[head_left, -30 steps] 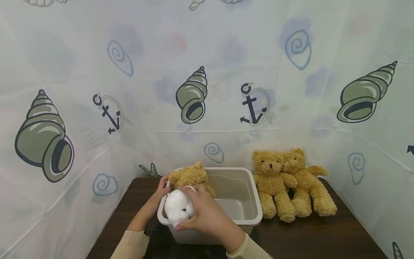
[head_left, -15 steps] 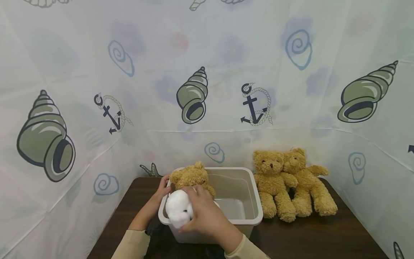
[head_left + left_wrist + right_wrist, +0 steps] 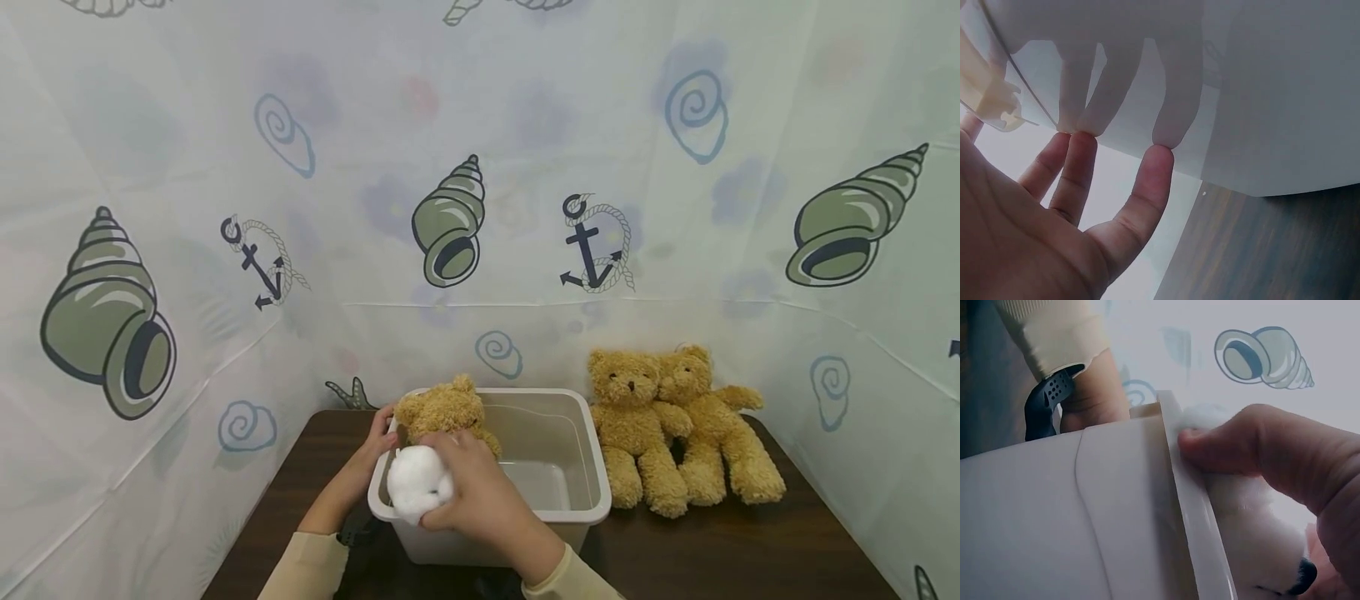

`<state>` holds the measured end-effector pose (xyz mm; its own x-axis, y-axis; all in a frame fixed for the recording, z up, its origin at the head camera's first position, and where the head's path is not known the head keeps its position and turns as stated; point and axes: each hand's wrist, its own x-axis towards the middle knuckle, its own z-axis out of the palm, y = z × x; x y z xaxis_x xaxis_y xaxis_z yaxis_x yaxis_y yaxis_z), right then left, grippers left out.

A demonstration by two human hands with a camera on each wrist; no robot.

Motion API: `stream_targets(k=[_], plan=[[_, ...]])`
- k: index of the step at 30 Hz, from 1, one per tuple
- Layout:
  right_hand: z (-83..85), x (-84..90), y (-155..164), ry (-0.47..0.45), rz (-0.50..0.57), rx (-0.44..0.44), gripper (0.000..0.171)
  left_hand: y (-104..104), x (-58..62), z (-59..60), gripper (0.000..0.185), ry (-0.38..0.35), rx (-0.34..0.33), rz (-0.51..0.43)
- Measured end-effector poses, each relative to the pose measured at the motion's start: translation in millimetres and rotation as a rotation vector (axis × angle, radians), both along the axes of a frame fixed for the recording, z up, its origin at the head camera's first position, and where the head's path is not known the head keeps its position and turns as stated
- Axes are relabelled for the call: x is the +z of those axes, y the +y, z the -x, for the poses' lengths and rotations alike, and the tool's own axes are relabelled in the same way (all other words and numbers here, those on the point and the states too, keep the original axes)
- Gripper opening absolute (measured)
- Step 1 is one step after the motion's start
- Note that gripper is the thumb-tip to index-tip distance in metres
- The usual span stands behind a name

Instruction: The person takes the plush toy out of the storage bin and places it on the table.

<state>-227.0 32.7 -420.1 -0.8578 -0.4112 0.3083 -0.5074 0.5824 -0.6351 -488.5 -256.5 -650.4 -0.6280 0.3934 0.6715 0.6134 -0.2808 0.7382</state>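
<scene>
Left hand (image 3: 369, 450): at the left outer wall of the white plastic bin (image 3: 577, 507), fingers (image 3: 1147, 187) straight, tips pressed flat on the wall; nothing gripped. Palm cut off at the wrist view's lower edge.

White plush toy (image 3: 417, 483): at the bin's front left corner, against the rim. Only a rounded white mass shows from the head view; a dark nose is visible in the right wrist view, the rest of the face hidden.

Right hand (image 3: 480, 500): curled round the white plush toy, thumb (image 3: 1229, 447) pressing it beside the rim.

Brown teddy bear (image 3: 444, 410): inside the bin behind the white toy; lower body hidden.

Two brown teddy bears (image 3: 678, 429): seated side by side on the dark wooden table (image 3: 750, 550), just right of the bin.

Shell-and-anchor curtain (image 3: 450, 225): backdrop.
</scene>
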Motion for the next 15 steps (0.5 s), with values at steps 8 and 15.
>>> stream_targets(k=[8, 15], plan=[[-0.4, -1.8, 1.7, 0.049, 0.012, -0.022, 0.079, 26.2, 110.1, -117.9, 0.073, -0.416, 0.181, 0.368], [-3.4, 0.2, 4.1, 0.086, 0.033, -0.061, 0.081, 32.2, 126.6, -133.0, 0.070, -0.387, 0.196, 0.416]])
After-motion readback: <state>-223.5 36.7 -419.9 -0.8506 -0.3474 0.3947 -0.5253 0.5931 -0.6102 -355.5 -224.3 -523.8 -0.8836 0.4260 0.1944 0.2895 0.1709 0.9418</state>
